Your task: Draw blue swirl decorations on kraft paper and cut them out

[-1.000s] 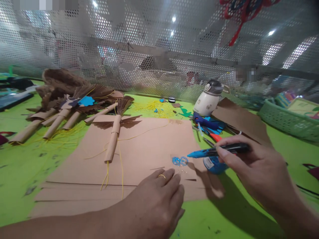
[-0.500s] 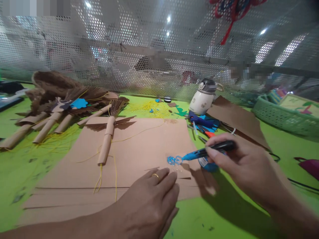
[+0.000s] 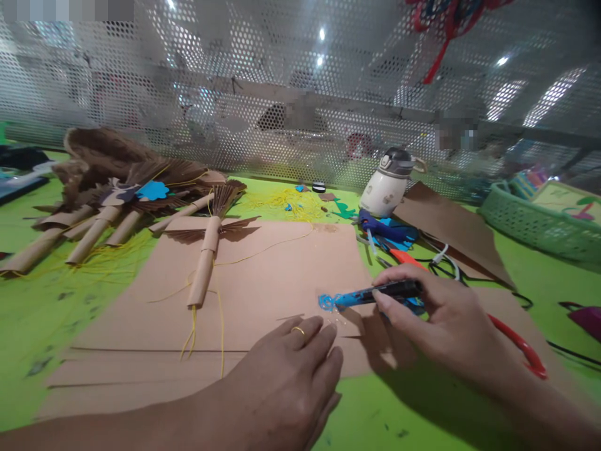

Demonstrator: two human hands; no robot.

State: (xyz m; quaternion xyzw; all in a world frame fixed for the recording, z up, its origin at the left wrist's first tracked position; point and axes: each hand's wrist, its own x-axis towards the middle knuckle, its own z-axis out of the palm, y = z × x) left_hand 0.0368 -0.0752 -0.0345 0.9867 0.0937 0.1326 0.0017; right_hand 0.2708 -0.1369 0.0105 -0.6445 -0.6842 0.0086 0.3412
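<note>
My right hand (image 3: 432, 313) is closed on a black and blue marker (image 3: 375, 293), whose tip touches blue curled marks (image 3: 327, 302) on the brown paper (image 3: 263, 282). Flat on the paper's lower part rests my left hand (image 3: 295, 369), palm down, fingers spread slightly, a ring on one finger. Left of the marks, a brown paper tube figure (image 3: 205, 263) with pleated wings and yellow strings lies on the same sheet. Red-handled scissors (image 3: 521, 344) show partly behind my right hand.
Several similar tube figures (image 3: 96, 235) lie at the left with yellow thread. A white bottle (image 3: 384, 188), a blue glue gun (image 3: 387, 230) and folded brown paper (image 3: 451, 228) stand or lie behind my right hand. Green basket (image 3: 539, 219) at right.
My right hand and the marker have moved slightly left, with the tip now over the marks. More of the red scissors shows. The whole view has shifted slightly.
</note>
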